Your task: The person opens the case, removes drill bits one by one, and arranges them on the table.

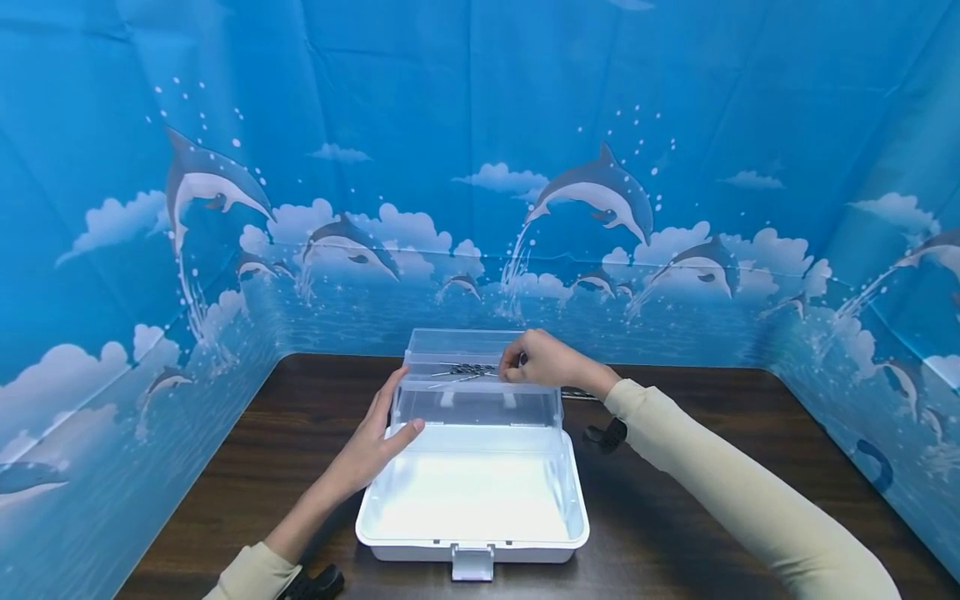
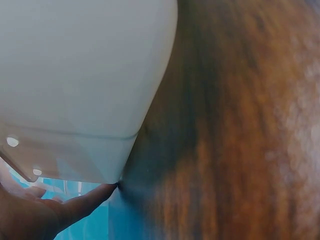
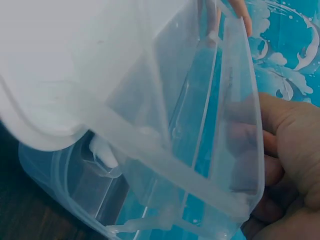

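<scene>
Drill bits are seen at the clear trays of an opened white box. Trays' left edge is touched by the left hand (fingers extended); right hand is curled beside bits — grip cannot be told.

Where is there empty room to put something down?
Inside the white box, the floor is bare between its walls. On the table, there's room left of the box, between the left arm and the dolphin curtain, and right of it, up to the right sleeve. It's crowded at the clear tray, where metal bits lie between the left hand and right hand.
</scene>
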`<state>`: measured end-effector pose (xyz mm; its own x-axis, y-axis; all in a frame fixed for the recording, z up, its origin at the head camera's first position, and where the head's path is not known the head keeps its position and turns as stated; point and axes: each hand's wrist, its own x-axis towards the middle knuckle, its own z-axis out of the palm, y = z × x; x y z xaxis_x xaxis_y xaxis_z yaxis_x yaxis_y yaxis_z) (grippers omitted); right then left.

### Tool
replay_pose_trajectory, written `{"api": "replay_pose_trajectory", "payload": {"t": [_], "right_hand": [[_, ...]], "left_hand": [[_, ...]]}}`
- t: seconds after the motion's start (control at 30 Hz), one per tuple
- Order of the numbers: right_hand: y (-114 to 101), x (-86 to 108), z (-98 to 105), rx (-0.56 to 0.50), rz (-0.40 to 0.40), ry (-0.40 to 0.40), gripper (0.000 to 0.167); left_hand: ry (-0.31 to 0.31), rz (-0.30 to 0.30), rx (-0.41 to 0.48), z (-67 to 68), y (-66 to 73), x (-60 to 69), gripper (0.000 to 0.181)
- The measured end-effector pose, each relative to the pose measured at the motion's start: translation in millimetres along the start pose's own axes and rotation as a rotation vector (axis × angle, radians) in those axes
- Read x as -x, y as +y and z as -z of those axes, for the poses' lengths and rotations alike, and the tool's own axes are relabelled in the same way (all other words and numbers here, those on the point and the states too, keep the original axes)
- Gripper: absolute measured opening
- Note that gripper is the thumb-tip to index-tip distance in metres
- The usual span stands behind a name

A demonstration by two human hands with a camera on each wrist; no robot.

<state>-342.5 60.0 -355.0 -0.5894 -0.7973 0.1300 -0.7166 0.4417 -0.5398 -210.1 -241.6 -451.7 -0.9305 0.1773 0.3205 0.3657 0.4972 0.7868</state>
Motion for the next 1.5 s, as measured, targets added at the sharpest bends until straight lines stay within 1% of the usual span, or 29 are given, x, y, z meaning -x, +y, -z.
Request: {"api": "replay_pose_trajectory", "payload": {"t": [0.23,0.5,0.67,0.8,1.0,1.17,1.5], "right_hand": [[2.8,4.9,-3.7,-0.062,-0.023,0.108,0.017],[11.1,7.9,-7.6,-0.194,-0.043,0.25,0.016],[18.6,10.9,-7.6,-0.272,-0.047,0.304,0.017],[23.2,16.5,-5.9,-0.315,-0.077,0.326,0.018],[28.1,29.2,1.0,-0.326,-0.106,0.363,0.022],[35.2,42.9,7.4,-0.335,-0.131,0.394,0.019],[58.3,84.7,19.1,-0.365,-0.229,0.475,0.021]], "left_hand": [[-0.004,0.009,0.007,-0.6,-0.1,-0.7,0.081],[-0.008,0.0,0.02,-1.7,0.9,-1.1,0.081],[-0.008,-0.005,0.021,-2.0,1.7,-1.8,0.081],[-0.008,-0.005,0.02,-2.2,1.2,-1.6,0.081],[-0.004,0.001,0.015,-3.1,-1.0,-1.1,0.08],[-0.003,0.004,0.029,-3.0,-1.6,-0.6,0.08],[0.003,0.011,0.023,-0.7,0.7,-0.4,0.08]]}}
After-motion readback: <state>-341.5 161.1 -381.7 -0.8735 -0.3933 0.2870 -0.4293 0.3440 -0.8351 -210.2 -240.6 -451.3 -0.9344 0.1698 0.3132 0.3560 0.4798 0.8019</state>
